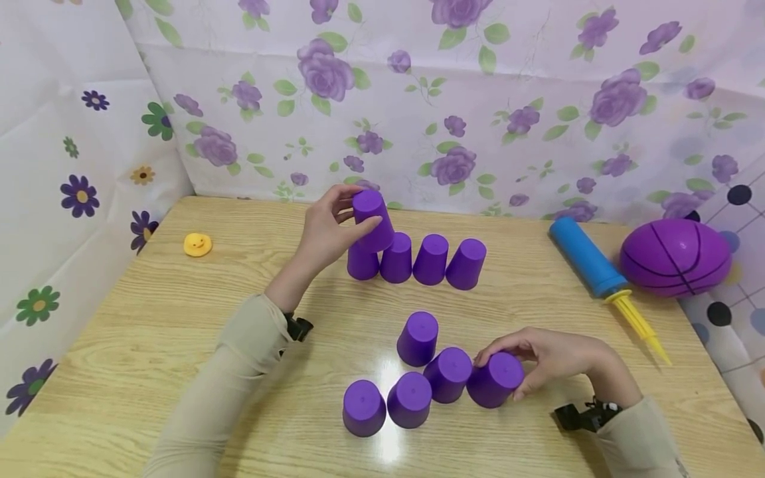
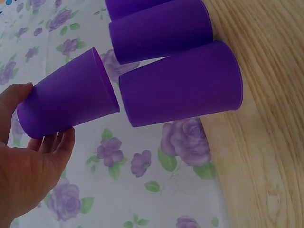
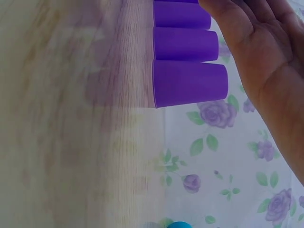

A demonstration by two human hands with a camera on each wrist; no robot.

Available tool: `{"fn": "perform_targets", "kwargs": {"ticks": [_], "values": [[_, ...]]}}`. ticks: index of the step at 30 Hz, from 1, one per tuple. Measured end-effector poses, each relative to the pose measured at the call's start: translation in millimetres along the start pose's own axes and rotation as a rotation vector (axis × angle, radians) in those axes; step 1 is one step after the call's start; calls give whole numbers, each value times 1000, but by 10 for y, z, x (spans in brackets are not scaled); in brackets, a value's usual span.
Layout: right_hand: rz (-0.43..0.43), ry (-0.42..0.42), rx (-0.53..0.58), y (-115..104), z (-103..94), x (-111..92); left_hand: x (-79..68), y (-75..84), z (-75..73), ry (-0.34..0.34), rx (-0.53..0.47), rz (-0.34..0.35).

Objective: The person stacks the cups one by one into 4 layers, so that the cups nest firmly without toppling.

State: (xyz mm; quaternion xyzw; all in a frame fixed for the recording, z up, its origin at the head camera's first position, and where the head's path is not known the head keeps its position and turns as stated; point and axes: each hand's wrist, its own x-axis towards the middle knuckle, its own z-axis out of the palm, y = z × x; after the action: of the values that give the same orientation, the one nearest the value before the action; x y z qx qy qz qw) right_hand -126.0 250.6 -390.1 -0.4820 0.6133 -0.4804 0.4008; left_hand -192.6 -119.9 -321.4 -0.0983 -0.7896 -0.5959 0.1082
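Near the back of the table, the left hand (image 1: 325,229) grips an upside-down purple cup (image 1: 372,222) between thumb and fingers. In the left wrist view, this held cup (image 2: 69,97) hangs slightly tilted over the end cup (image 2: 183,85), with a narrow gap between them. That end cup stands in a back row of several upside-down purple cups (image 1: 430,260). Closer to the front, the right hand (image 1: 556,355) grips another purple cup (image 1: 495,380) from its far and right sides. More upside-down cups (image 1: 410,399) stand left of it. In the right wrist view, the right hand's fingertips are out of frame.
A yellow toy duck (image 1: 198,244) sits at the table's left. On the right lie a blue and yellow hand pump (image 1: 588,257) and a purple ball (image 1: 675,257) with black lines. A flowered cloth (image 1: 406,119) hangs behind the wooden table (image 1: 149,345).
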Motion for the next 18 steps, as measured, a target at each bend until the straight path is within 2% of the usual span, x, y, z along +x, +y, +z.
{"fn": "perform_targets", "kwargs": {"ticks": [8, 13, 15, 18], "values": [[4, 2, 23, 25, -31, 12, 65, -71, 75, 7, -38, 94], [-22, -5, 3, 23, -47, 3, 55, 128, 66, -62, -22, 79], [5, 0, 29, 16, -36, -1, 45, 206, 58, -94, -26, 60], [45, 9, 62, 2, -10, -6, 56, 181, 63, -127, -66, 34]]}}
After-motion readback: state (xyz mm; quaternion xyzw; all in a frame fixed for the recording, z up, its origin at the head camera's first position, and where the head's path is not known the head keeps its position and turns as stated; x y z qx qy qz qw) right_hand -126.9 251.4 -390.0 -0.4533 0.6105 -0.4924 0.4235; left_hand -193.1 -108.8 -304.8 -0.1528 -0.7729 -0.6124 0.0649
